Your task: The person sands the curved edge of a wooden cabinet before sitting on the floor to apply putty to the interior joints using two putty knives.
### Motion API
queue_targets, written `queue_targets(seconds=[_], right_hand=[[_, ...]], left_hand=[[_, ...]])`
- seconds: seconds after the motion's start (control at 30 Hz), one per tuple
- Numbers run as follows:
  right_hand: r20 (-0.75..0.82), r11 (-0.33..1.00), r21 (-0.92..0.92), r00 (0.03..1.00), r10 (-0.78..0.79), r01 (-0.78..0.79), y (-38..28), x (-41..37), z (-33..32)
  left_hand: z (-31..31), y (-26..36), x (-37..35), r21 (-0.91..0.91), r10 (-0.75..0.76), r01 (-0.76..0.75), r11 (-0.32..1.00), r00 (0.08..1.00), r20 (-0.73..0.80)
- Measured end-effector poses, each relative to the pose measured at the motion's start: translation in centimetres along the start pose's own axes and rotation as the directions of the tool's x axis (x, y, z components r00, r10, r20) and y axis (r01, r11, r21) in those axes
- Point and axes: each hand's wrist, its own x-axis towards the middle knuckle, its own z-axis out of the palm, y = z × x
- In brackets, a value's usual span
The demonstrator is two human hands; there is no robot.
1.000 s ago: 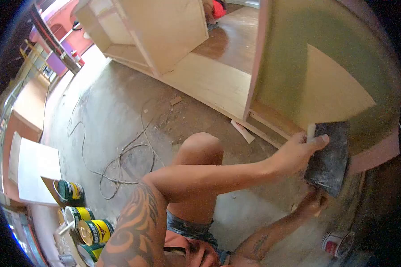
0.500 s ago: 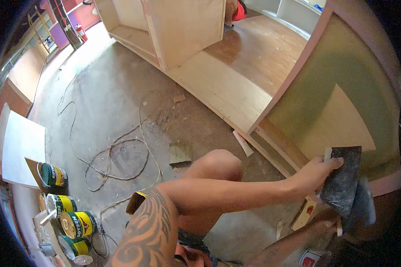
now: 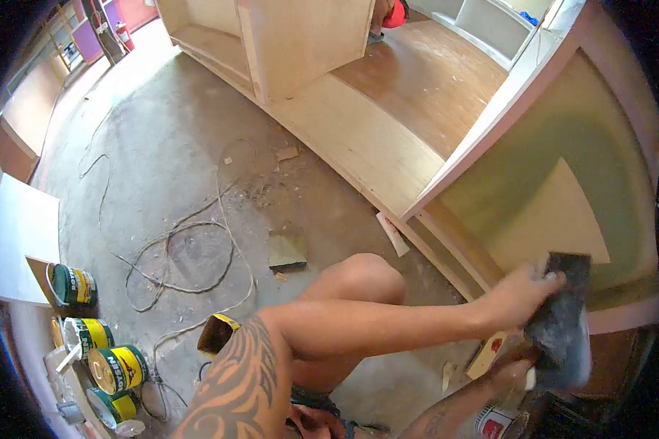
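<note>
- Left hand is clamped on the pad, which is pressed against the panel.
- Right hand sits just below; its grip is blurred, cannot tell.
- Likely mid-rub; the next stroke needs flat, even pressure.

Bare arms marked with tattoos, with a little cloth at the waist.
A large tribal tattoo of broad, dark, curving bands is carried on the left upper arm and shoulder. A fainter dark marking is seen on the right forearm, too blurred to be read. The left hand, right hand and knee are uncovered. A strip of dark blue cloth is glimpsed at the waist.
</note>
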Motion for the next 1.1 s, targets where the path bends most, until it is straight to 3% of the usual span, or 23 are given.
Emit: queue_targets(seconds=[0.07, 0.17, 0.3, 0.37, 0.47, 0.5, 0.57, 0.6, 0.67, 0.73, 0.77, 0.8, 0.83, 0.87, 0.93, 0.97, 1.03, 1.1], right_hand=[[0.014, 0.999, -0.026, 1.0, 0.018, -0.018, 0.1, 0.7, 0.2], [-0.058, 0.999, 0.02, 0.998, 0.037, -0.036, 0.1, 1.1, -0.2], [-0.096, 0.997, 0.081, 0.995, 0.009, -0.001, -0.1, -0.9, -0.7], [-0.027, 1.0, 0.028, 1.0, -0.011, 0.012, 0.4, -1.8, -0.3], [0.034, 1.0, -0.019, 0.999, 0.004, -0.004, 0.7, -1.5, 0.0], [0.025, 1.0, -0.017, 1.0, 0.014, -0.014, 0.7, -1.3, -0.1], [-0.045, 0.998, 0.057, 0.999, 0.03, -0.027, 0.6, -1.1, -0.8], [-0.064, 0.996, 0.091, 0.998, 0.022, -0.016, 0.7, -1.8, -0.9], [0.012, 0.997, 0.066, 0.999, -0.05, 0.049, 1.9, -3.2, -1.1], [0.276, 0.972, -0.103, 0.945, -0.175, 0.21, 4.6, -4.3, -0.8], [0.412, 0.946, -0.153, 0.889, -0.202, 0.286, 5.2, -5.2, -0.2], [0.501, 0.944, -0.139, 0.843, -0.193, 0.299, 4.9, -6.0, 0.4], [0.533, 0.966, -0.068, 0.828, -0.176, 0.249, 4.2, -6.8, 1.1], [0.519, 0.985, 0.029, 0.84, -0.16, 0.169, 3.5, -7.5, 1.6], [0.393, 0.968, 0.249, 0.909, -0.135, 0.036, 2.7, -8.4, 1.7], [0.34, 0.947, 0.32, 0.931, -0.131, 0.016, 2.5, -8.8, 1.4], [0.34, 0.95, 0.303, 0.922, -0.183, 0.077, 2.3, -9.1, 1.1], [0.393, 0.942, 0.275, 0.871, -0.294, 0.194, 1.9, -10.2, 1.4]], left_hand=[[-0.5, -0.8, 1.1, -0.105, 0.179, -0.177, 0.979, 0.984, 0.008], [-0.3, 0.5, -0.2, -0.126, 0.14, -0.128, 0.984, 0.986, 0.09], [-0.1, 0.3, -0.5, -0.235, 0.071, -0.063, 0.97, 0.997, 0.026], [0.1, 0.2, -0.8, 0.063, 0.181, -0.177, 0.982, 0.982, -0.059], [-0.6, 1.8, -1.1, 0.154, 0.146, -0.159, 0.975, 0.985, 0.092], [-0.3, 1.4, -1.0, 0.158, 0.141, -0.155, 0.975, 0.985, 0.1], [0.1, 0.5, -0.6, -0.017, 0.239, -0.238, 0.971, 0.971, 0.022], [0.0, 0.4, -0.7, -0.016, 0.226, -0.226, 0.974, 0.974, 0.022], [-0.2, 0.5, -1.1, -0.027, 0.019, -0.022, 0.999, 0.994, -0.105], [-0.6, -0.5, -0.8, 0.234, -0.007, 0.029, 0.972, 0.995, -0.095], [-0.9, -2.2, -0.3, 0.254, 0.0, 0.039, 0.967, 0.988, -0.151], [-0.4, 0.1, -1.3, 0.183, -0.075, 0.075, 0.98, 0.997, -0.007], [-0.2, 0.3, -1.7, 0.254, -0.086, 0.087, 0.963, 0.996, -0.018], [-0.3, -0.7, -1.4, 0.144, -0.05, 0.045, 0.989, 0.998, 0.031], [-0.4, -0.7, -1.7, 0.137, -0.13, 0.154, 0.978, 0.977, -0.171], [-0.3, -0.5, -1.6, 0.154, -0.139, 0.16, 0.975, 0.98, -0.143], [0.3, -0.3, -1.7, -0.067, -0.131, 0.118, 0.991, 0.959, -0.25], [0.5, -0.9, -1.7, -0.029, -0.104, 0.1, 0.995, 0.955, -0.277]])
